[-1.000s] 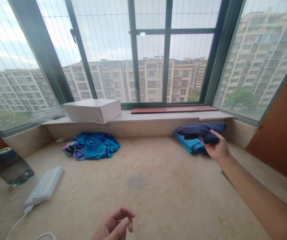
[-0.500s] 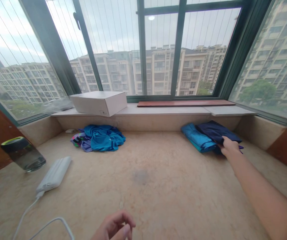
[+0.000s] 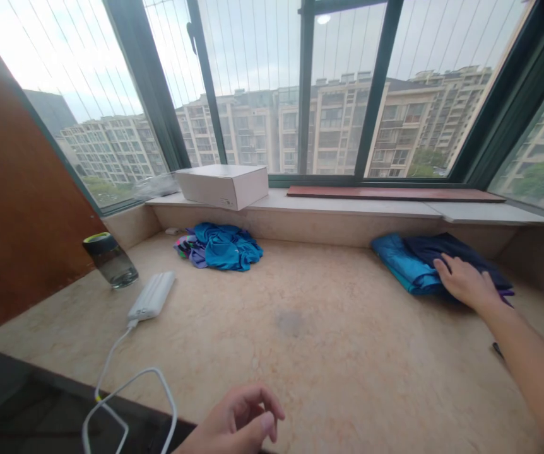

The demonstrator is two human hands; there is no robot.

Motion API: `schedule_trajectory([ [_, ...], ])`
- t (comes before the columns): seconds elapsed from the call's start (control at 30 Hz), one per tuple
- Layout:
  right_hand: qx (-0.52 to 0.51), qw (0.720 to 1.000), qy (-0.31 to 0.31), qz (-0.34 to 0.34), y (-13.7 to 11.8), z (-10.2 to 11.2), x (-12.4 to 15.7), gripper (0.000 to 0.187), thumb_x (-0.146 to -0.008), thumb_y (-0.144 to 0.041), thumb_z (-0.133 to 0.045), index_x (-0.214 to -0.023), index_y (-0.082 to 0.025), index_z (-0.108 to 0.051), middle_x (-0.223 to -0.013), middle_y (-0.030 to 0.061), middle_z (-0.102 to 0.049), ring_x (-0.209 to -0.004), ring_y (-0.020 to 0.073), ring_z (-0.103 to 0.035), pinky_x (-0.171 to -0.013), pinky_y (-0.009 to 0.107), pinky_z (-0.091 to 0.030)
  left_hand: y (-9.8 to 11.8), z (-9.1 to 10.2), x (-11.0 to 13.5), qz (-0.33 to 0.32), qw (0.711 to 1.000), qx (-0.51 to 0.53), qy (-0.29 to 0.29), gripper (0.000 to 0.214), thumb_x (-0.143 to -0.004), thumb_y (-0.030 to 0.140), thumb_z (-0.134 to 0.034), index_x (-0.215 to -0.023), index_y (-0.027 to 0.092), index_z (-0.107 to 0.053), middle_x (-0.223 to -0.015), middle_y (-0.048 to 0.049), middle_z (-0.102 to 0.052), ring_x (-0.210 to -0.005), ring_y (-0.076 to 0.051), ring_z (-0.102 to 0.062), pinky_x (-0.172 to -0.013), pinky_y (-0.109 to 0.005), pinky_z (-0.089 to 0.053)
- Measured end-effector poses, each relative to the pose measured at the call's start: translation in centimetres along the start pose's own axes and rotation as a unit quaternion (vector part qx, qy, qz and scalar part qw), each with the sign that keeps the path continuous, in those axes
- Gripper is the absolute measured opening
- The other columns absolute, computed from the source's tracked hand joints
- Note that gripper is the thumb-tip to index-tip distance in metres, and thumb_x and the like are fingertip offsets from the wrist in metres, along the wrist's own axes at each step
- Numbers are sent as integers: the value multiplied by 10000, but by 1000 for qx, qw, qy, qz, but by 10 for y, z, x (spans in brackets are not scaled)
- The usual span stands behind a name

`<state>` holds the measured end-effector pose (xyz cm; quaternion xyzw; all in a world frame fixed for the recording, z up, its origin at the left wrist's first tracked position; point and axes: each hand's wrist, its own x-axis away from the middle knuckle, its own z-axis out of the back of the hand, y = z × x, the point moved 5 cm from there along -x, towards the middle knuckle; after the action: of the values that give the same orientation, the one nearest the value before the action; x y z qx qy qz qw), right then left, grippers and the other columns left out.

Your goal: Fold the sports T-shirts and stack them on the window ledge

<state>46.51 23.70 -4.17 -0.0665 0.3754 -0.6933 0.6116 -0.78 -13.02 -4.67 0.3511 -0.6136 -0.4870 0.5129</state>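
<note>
My right hand [image 3: 469, 282] lies flat on a folded navy cloth [image 3: 466, 250], fingers spread, at the right side of the stone sill. Beside and partly under the navy cloth is a folded blue garment [image 3: 407, 263]; a bit of purple shows at the pile's right edge. Low in the middle, my left hand [image 3: 248, 416] hovers near the front edge with loosely curled fingers, a gap between thumb and fingers and nothing held. Farther back on the left, a crumpled blue garment [image 3: 234, 247] rests with a purple patterned cloth [image 3: 191, 251].
A dark-topped bottle [image 3: 111, 261] and a white power bank [image 3: 153, 296] with a looping white cable [image 3: 161, 372] are at left. Along the window ledge sit a white box [image 3: 224, 186] and a reddish board [image 3: 395, 193]. A small dark object [image 3: 498, 350] peeks out beside my right forearm.
My view has turned to the left, showing the sill's front edge. My right hand, earlier closed on the navy cloth's near edge, now lies spread on top. My left hand stays loosely curled.
</note>
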Motion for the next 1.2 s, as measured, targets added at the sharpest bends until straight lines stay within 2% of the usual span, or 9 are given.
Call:
schedule_trajectory([
  [0.2, 34, 998, -45, 36, -5, -18, 6, 236, -787, -229, -749, -1007, -148, -714, -1372, 315, -583, -1387, 444, -456, -1132, 657, -202, 20, 39, -30, -98, 987, -84, 92, 372, -937, 525, -590, -987, 163, -660, -785, -24, -630, -621, -120, -576, -538, -214, -458],
  [0.37, 70, 960, -19, 269, -77, -22, 83, 350, -871, -315, -621, -1174, -151, -681, -1336, 230, -633, -1292, 361, -570, -1127, 515, -383, 57, 122, -107, -156, 845, -373, 350, 330, -952, 278, -483, -1172, 117, -668, -1093, -152, -720, -991, -247, -698, -833, -354, -580],
  [0.47, 23, 942, -23, 333, -119, -34, 142, 411, -905, -434, -537, -1194, -183, -687, -1286, 170, -675, -1224, 344, -615, -1130, 519, -398, 62, 161, -148, -128, 797, -438, 395, 481, -906, 210, -551, -1373, 97, -581, -1463, -231, -530, -1429, -346, -414, -1169, -499, -342],
  [0.57, -28, 944, -33, 328, -140, -44, 180, 376, -921, -436, -492, -1144, -227, -711, -1190, 117, -729, -1136, 327, -659, -1115, 546, -412, 54, 184, -168, -81, 767, -477, 421, 511, -915, 231, -557, -1411, 105, -558, -1581, -251, -387, -1513, -410, -244, -1206, -605, -188],
  [0.8, -106, 955, -91, 262, -122, -51, 187, 253, -876, -442, -573, -962, -290, -756, -1022, 72, -777, -986, 323, -706, -1020, 549, -493, 41, 205, -177, -55, 753, -514, 407, 361, -988, 266, -424, -1109, 98, -720, -1257, -248, -687, -1297, -370, -567, -1150, -593, -324],
  [0.9, -154, 963, -100, 196, -118, -49, 183, 233, -839, -459, -623, -932, -302, -767, -1018, 65, -782, -997, 320, -703, -1034, 521, -498, 51, 197, -178, -101, 755, -521, 385, 380, -993, 225, -392, -1140, 89, -715, -1202, -225, -718, -1196, -331, -646, -1111, -525, -421],
  [1.0, -182, 961, -123, 167, -123, -50, 185, 245, -810, -460, -671, -966, -301, -774, -1048, 62, -780, -1039, 325, -695, -1075, 523, -476, 65, 161, -176, -185, 760, -534, 321, 371, -990, 234, -439, -1249, 126, -682, -1317, -161, -684, -1257, -272, -620, -1115, -420, -458],
  [1.07, -197, 953, -152, 172, -129, -52, 190, 288, -806, -445, -701, -1045, -298, -768, -1113, 62, -770, -1093, 328, -685, -1085, 532, -472, 75, 120, -170, -282, 752, -552, 226, 379, -994, 236, -461, -1318, 162, -645, -1385, -117, -650, -1327, -235, -570, -1151, -384, -433],
  [1.2, -180, 932, -211, 233, -137, -58, 199, 487, -821, -385, -719, -1297, -294, -674, -1316, 69, -695, -1233, 326, -625, -1120, 548, -434, 85, 35, -143, -478, 661, -578, -23, 478, -1002, 182, -438, -1478, 167, -483, -1531, -135, -514, -1457, -243, -423, -1222, -462, -331],
])
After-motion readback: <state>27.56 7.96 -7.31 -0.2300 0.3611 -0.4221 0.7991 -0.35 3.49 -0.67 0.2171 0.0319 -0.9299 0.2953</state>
